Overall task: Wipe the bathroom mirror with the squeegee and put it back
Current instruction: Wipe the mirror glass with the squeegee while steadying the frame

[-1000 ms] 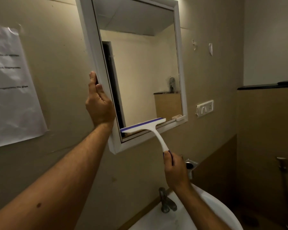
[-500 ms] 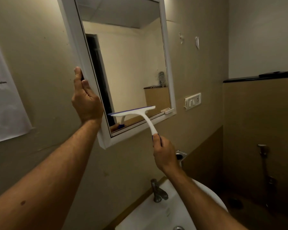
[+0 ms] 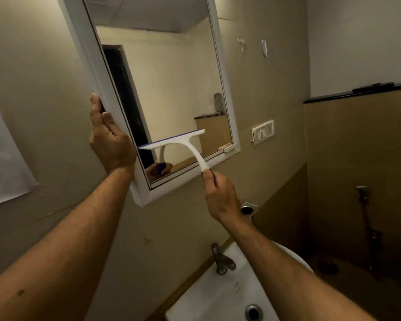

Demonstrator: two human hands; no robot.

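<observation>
A white-framed mirror point(image 3: 171, 77) hangs tilted on the beige wall. My left hand point(image 3: 109, 142) grips the frame's left edge, fingers wrapped behind it. My right hand point(image 3: 220, 195) is closed around the blue grip of a white squeegee point(image 3: 183, 141). Its blue-edged blade lies against the glass in the lower part of the mirror, a little above the bottom frame. The mirror reflects the handle and my fingers.
A white sink point(image 3: 229, 295) with a metal tap point(image 3: 220, 260) sits below the mirror. A switch plate point(image 3: 263, 132) is on the wall to the right. A paper sheet point(image 3: 2, 163) hangs at left. A hand sprayer point(image 3: 366, 214) hangs at far right, below a dark ledge point(image 3: 361, 91).
The squeegee blade has risen from the bottom frame to slightly higher on the glass. My left hand keeps its hold on the frame. The camera view has shifted.
</observation>
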